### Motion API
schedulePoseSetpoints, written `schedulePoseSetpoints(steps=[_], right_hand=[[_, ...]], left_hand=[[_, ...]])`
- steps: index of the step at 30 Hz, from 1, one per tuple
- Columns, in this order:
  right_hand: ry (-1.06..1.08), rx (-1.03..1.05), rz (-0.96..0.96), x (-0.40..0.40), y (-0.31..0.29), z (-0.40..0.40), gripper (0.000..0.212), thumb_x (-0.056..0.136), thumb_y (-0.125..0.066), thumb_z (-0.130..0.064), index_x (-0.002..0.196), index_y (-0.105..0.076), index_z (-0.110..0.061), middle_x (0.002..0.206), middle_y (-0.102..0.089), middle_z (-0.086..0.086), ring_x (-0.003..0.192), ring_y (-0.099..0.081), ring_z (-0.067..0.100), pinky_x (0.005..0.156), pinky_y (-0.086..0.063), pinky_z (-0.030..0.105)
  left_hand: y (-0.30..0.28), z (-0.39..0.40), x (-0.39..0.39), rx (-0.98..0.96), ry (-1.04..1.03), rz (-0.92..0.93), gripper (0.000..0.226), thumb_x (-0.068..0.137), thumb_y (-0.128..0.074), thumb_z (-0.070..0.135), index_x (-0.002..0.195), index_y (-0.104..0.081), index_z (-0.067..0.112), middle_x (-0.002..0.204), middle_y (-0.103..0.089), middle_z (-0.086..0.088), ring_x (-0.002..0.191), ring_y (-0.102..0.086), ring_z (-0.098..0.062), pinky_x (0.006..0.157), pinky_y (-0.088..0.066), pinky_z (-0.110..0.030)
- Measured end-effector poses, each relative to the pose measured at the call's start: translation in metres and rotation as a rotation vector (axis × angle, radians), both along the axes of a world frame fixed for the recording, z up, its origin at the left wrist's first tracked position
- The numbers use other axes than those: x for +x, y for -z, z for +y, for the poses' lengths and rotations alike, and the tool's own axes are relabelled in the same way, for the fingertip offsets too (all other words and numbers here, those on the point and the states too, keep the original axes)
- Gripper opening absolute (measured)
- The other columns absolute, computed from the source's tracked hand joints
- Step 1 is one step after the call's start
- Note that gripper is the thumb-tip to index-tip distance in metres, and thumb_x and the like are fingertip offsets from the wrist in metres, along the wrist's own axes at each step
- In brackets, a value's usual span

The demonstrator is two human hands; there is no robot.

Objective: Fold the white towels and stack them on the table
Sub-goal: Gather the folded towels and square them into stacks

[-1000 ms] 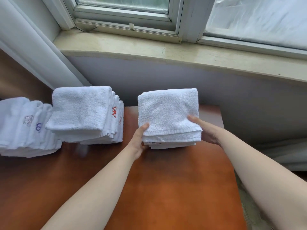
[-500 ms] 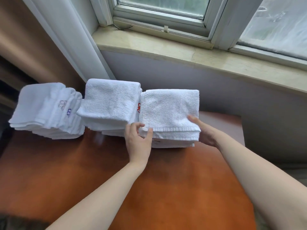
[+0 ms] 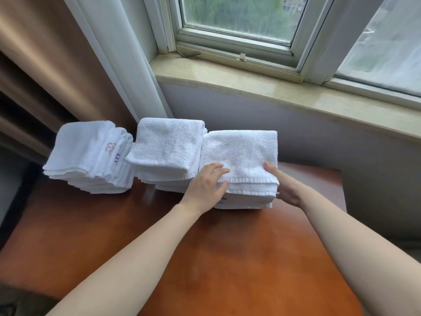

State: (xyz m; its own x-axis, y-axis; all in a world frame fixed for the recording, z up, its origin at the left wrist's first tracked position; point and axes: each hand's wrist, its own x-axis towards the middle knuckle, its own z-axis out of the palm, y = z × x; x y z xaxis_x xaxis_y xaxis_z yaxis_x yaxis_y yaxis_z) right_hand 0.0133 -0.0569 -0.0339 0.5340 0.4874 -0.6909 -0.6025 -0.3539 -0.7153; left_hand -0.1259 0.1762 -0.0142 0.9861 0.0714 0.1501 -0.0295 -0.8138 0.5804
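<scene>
Head view: both hands, left (image 3: pixel 206 187) and right (image 3: pixel 286 189), grip the near corners of a soft, light towel stack (image 3: pixel 241 169) on the tabletop (image 3: pixel 227 258), best held from both sides.

On my feed, non-task items: a window (image 3: pixel 239 19) with a white frame, greenery blurred behind the glass; a beige stone sill (image 3: pixel 262 87) beneath it; a brown curtain (image 3: pixel 45 65) at left beside a white sheer curtain (image 3: pixel 127 65); a pale grey wall (image 3: pixel 319 142) under the sill.
</scene>
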Motion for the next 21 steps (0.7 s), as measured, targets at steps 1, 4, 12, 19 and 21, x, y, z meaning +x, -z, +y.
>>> schedulePoseSetpoints(steps=[1, 4, 12, 19, 21], right_hand=[[0.027, -0.019, -0.037, 0.001, -0.003, -0.002, 0.093, 0.068, -0.069, -0.081, 0.142, -0.052, -0.026, 0.131, -0.068, -0.004, 0.129, -0.058, 0.023, 0.121, -0.026, 0.052], [0.109, -0.080, -0.174, 0.000, -0.015, -0.006, 0.118, 0.061, -0.072, -0.085, 0.153, -0.035, -0.021, 0.154, -0.046, -0.003, 0.143, -0.040, 0.021, 0.123, -0.016, 0.049], [0.262, -0.229, -0.848, -0.018, -0.058, 0.010, 0.083, 0.088, -0.063, -0.065, 0.150, -0.041, -0.015, 0.153, -0.041, 0.005, 0.143, -0.034, 0.021, 0.115, -0.032, 0.038], [0.073, -0.238, -1.147, -0.061, -0.082, 0.063, 0.049, 0.095, -0.067, -0.037, 0.135, -0.056, -0.011, 0.144, -0.047, 0.010, 0.140, -0.032, 0.024, 0.118, -0.027, 0.038], [0.031, -0.226, -1.160, -0.071, -0.083, 0.083, 0.045, 0.095, -0.068, -0.035, 0.131, -0.058, -0.011, 0.143, -0.047, 0.010, 0.140, -0.034, 0.024, 0.115, -0.025, 0.032]], left_hand=[[-0.005, 0.004, -0.003, 0.002, -0.015, -0.057, 0.028, 0.093, -0.069, 0.016, 0.121, -0.069, 0.012, 0.125, -0.063, -0.005, 0.120, -0.059, -0.023, 0.093, -0.054, -0.044], [-0.022, 0.016, -0.018, -0.010, -0.075, -0.117, 0.016, 0.092, -0.068, 0.011, 0.108, -0.072, 0.014, 0.110, -0.066, 0.003, 0.104, -0.064, -0.017, 0.079, -0.057, -0.041], [-0.058, 0.031, -0.079, -0.139, -0.245, -0.159, 0.015, 0.092, -0.066, 0.010, 0.104, -0.070, 0.018, 0.102, -0.063, 0.011, 0.085, -0.064, -0.007, 0.071, -0.054, -0.022], [-0.067, 0.089, -0.102, -0.267, -0.487, -0.061, 0.018, 0.094, -0.064, 0.015, 0.107, -0.068, 0.027, 0.104, -0.061, 0.012, 0.093, -0.058, -0.001, 0.077, -0.049, -0.016], [-0.067, 0.112, -0.101, -0.305, -0.538, -0.066, 0.018, 0.094, -0.064, 0.015, 0.105, -0.068, 0.028, 0.106, -0.062, 0.012, 0.095, -0.058, 0.000, 0.082, -0.049, -0.020]])
